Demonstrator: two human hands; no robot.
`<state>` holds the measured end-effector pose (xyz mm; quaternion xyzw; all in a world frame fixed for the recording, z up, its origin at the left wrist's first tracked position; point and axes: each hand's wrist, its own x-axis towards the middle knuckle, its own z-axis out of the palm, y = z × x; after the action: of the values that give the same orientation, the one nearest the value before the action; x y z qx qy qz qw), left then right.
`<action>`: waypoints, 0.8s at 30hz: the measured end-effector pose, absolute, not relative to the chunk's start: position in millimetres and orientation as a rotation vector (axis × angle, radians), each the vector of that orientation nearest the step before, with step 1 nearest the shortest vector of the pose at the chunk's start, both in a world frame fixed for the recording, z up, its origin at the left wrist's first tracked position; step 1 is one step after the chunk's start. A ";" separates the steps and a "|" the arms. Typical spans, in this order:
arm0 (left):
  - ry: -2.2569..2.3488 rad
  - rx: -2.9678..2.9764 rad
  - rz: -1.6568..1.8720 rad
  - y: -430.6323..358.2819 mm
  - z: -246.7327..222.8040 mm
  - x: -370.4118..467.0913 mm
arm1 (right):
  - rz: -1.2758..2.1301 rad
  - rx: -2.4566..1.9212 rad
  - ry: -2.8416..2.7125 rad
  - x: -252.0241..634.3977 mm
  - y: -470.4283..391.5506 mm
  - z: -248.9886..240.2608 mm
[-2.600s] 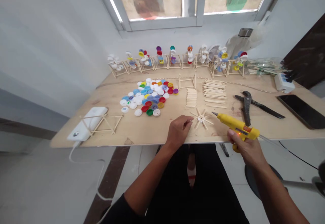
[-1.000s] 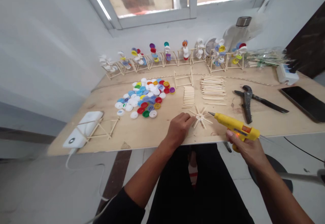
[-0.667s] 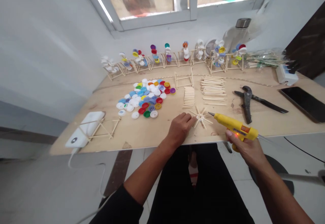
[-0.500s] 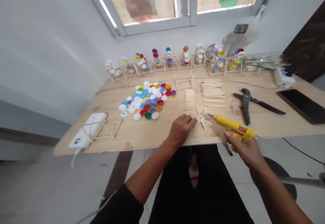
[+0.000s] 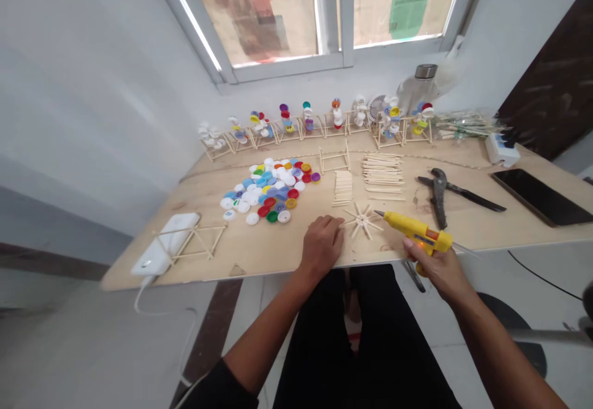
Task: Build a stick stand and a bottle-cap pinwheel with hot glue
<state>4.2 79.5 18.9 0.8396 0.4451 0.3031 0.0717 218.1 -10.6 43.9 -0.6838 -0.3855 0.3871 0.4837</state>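
A star of short wooden sticks (image 5: 362,219), joined at a whitish centre, lies flat on the table. My left hand (image 5: 323,239) rests at its left side, fingers curled together around the end of one stick; the exact grip is partly hidden. In my right hand (image 5: 435,265) is a yellow hot glue gun (image 5: 410,228), its orange light glowing. The nozzle points left, close to the star's right-hand stick tips. Just behind the star are a stack of short sticks (image 5: 343,188) and a pile of longer sticks (image 5: 383,176).
Coloured bottle caps (image 5: 273,189) lie heaped at left. Pliers (image 5: 439,198) and a phone (image 5: 542,196) are at right. A stick frame (image 5: 334,157) stands behind; another stick frame (image 5: 199,242) leans over a white power bank (image 5: 162,254). Several cap wheels on frames (image 5: 308,126) line the wall.
My left hand has drawn back from the star's centre to its left edge. The glue gun stays in my right hand beside the star. The camera view has tilted up slightly.
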 end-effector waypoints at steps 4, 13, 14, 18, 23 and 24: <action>1.344 2.411 0.898 72.9 21.4 5.6 | 0.911 -1.673 -0.931 215.1 -10.9 48.8; 1.132 2.246 0.940 50.4 31.6 14.0 | 0.894 -1.638 -0.939 215.2 -11.3 44.1; 1.149 2.272 0.981 50.4 33.1 14.8 | 0.890 -1.630 -0.946 215.2 -11.4 44.2; 1.265 2.577 1.039 57.4 37.2 18.7 | 0.899 -1.652 -0.934 213.0 -12.1 50.7; 1.253 2.885 0.763 68.4 32.0 24.2 | 0.898 -1.625 -0.923 209.9 -12.0 59.0; 1.245 2.904 0.728 69.6 30.1 24.8 | 0.899 -1.618 -0.922 209.8 -11.8 59.2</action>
<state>24.8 69.6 30.1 0.8944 0.3835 0.2244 -0.0504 209.8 -11.8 59.2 -0.6724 -0.3830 0.3735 0.5116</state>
